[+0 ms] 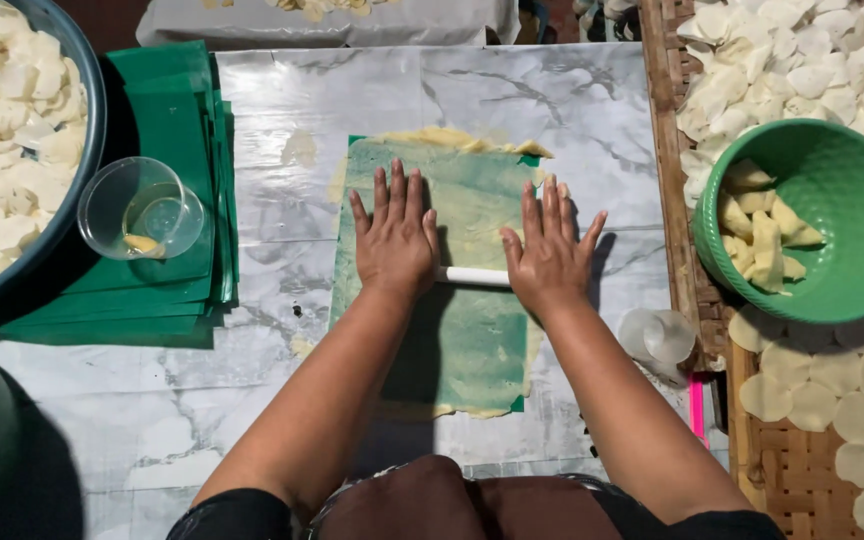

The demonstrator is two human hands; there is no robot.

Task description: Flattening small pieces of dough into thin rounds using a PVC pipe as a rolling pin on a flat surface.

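A green bowl (pixel 837 215) of dough pieces sits right of the marble table (pixel 572 110); a clear cup (pixel 142 208) rests on stacked green sheets (pixel 167 120) to the left. Both the left hand (pixel 395 238) and right hand (pixel 550 252) lie flat, fingers spread, on a white rolling pin (pixel 472 276) (long axis left-right) over plastic-covered dough (pixel 462 340). The hands hide the pin's ends.

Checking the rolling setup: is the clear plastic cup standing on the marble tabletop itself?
No, the clear plastic cup stands on the stack of green plastic sheets.
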